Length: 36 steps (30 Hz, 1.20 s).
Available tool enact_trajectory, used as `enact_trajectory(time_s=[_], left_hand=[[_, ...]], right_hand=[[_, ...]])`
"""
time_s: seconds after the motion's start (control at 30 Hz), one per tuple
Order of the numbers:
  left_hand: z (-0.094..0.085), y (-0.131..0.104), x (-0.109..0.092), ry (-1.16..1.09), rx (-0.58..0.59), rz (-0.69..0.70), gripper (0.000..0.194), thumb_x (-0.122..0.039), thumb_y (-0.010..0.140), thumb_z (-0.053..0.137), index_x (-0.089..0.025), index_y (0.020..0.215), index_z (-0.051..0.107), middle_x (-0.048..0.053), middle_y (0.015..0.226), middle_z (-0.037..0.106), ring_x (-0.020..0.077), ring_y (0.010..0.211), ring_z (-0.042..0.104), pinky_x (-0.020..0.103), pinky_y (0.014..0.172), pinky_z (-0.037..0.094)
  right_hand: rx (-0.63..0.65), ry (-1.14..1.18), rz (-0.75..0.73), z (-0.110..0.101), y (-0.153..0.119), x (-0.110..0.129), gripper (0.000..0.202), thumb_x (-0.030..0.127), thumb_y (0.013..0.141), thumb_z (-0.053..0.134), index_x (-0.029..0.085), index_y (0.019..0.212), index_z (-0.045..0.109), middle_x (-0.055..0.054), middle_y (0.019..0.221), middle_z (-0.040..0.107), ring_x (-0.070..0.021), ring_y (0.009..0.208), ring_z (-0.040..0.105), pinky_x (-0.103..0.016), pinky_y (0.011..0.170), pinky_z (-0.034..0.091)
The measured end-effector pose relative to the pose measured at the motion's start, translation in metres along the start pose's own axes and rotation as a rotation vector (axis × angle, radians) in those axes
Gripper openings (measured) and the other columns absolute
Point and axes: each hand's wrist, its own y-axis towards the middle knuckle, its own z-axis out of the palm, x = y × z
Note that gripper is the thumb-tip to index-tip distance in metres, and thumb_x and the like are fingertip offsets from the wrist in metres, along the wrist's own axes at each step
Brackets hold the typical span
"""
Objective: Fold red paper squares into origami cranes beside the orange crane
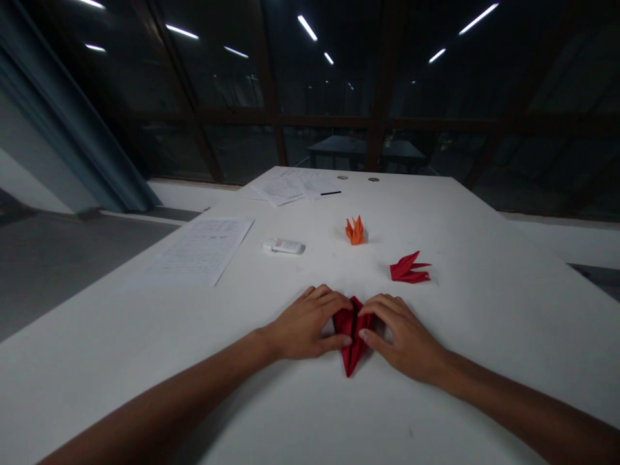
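Note:
A red folded paper (349,358) lies on the white table, kite-shaped, with its narrow point toward me and a dark slit down its middle. My left hand (312,323) grips its left side, thumb on the near part and fingers curled over the far edge. On the opposite side, my right hand (400,332) pinches the paper with thumb and forefinger near the slit. Beyond the right hand lies a red origami piece (409,268) with pointed prongs. Farther back stands a smaller orange origami piece (355,231).
Left of the orange piece is a white bottle-like object (283,246). A printed sheet (203,248) lies at the left, with more papers (285,187) and a black pen (330,193) behind. Two small round objects sit near the table's (489,310) far edge, before dark windows.

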Motion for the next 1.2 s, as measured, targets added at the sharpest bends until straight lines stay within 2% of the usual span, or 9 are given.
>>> enact_trajectory(time_s=[0.17,0.27,0.43,0.57,0.73,0.8,0.9,1.0,1.2], left_hand=[[-0.002,-0.002,-0.002,-0.042,-0.022,-0.042,0.055,-0.062,0.085,0.066,-0.023,0.122,0.054,0.008,0.118,0.063,0.0285,0.108,0.054,0.042,0.096,0.041],[-0.003,-0.002,-0.003,-0.047,-0.022,-0.065,0.054,-0.057,0.081,0.07,-0.022,0.119,0.054,0.008,0.114,0.063,0.0288,0.105,0.053,0.043,0.094,0.041],[-0.005,-0.004,-0.003,-0.05,0.004,-0.081,0.055,-0.031,0.073,0.073,-0.021,0.123,0.051,0.009,0.118,0.061,0.029,0.109,0.053,0.044,0.098,0.041],[-0.008,-0.005,-0.002,-0.078,0.019,-0.07,0.058,-0.023,0.07,0.071,-0.022,0.125,0.052,0.008,0.12,0.061,0.0283,0.11,0.053,0.042,0.098,0.041],[-0.001,0.001,-0.002,-0.064,-0.029,-0.085,0.032,-0.031,0.08,0.069,-0.021,0.109,0.061,0.006,0.113,0.067,0.0265,0.105,0.055,0.038,0.095,0.041],[0.005,0.005,-0.003,-0.079,-0.085,-0.149,0.024,-0.04,0.089,0.062,-0.02,0.103,0.063,0.006,0.103,0.068,0.0243,0.097,0.058,0.036,0.089,0.043],[0.011,0.011,-0.004,-0.143,-0.144,-0.314,0.03,-0.043,0.096,0.051,-0.018,0.089,0.064,0.004,0.08,0.067,0.0187,0.074,0.058,0.031,0.072,0.042],[0.012,0.014,-0.004,-0.261,-0.174,-0.431,0.029,-0.042,0.097,0.049,-0.017,0.087,0.062,0.001,0.072,0.064,0.0153,0.062,0.055,0.027,0.06,0.036],[0.006,0.019,-0.002,-0.287,-0.226,-0.479,0.018,-0.034,0.091,0.054,-0.018,0.083,0.059,-0.001,0.071,0.063,0.0138,0.061,0.054,0.025,0.057,0.034]], right_hand=[[-0.003,0.069,0.01,0.0,0.0,-0.004,0.04,0.0,0.075,0.057,0.024,0.106,0.061,-0.003,0.106,0.067,-0.0222,0.103,0.059,-0.04,0.094,0.041],[-0.006,0.062,0.015,0.003,0.001,-0.007,0.044,-0.004,0.069,0.055,0.024,0.103,0.062,-0.002,0.105,0.067,-0.0214,0.102,0.059,-0.039,0.093,0.041],[-0.004,0.026,0.033,0.005,0.003,-0.009,0.023,0.002,0.082,0.057,0.023,0.091,0.062,-0.001,0.097,0.068,-0.0202,0.098,0.059,-0.038,0.09,0.039],[-0.022,0.034,0.086,0.004,0.002,-0.009,0.02,0.005,0.087,0.054,0.023,0.093,0.06,0.0,0.096,0.067,-0.0202,0.095,0.059,-0.037,0.089,0.04],[-0.075,0.037,0.207,0.007,0.001,-0.009,0.01,0.016,0.093,0.053,0.024,0.095,0.06,-0.001,0.094,0.067,-0.0216,0.09,0.059,-0.037,0.085,0.042],[-0.096,0.045,0.241,0.008,0.002,-0.01,0.007,0.022,0.095,0.052,0.024,0.095,0.059,-0.002,0.093,0.067,-0.0221,0.088,0.059,-0.037,0.083,0.043],[-0.15,0.093,0.29,0.01,0.005,-0.012,0.007,0.027,0.095,0.053,0.024,0.098,0.058,-0.002,0.093,0.068,-0.0219,0.085,0.06,-0.037,0.08,0.045],[-0.209,0.117,0.341,0.011,0.006,-0.013,0.016,0.029,0.09,0.06,0.024,0.105,0.057,-0.003,0.094,0.069,-0.0226,0.086,0.062,-0.037,0.08,0.046],[-0.225,0.086,0.283,0.014,0.003,-0.002,0.019,0.032,0.091,0.062,0.024,0.108,0.059,-0.004,0.102,0.07,-0.0247,0.094,0.062,-0.041,0.089,0.045]])
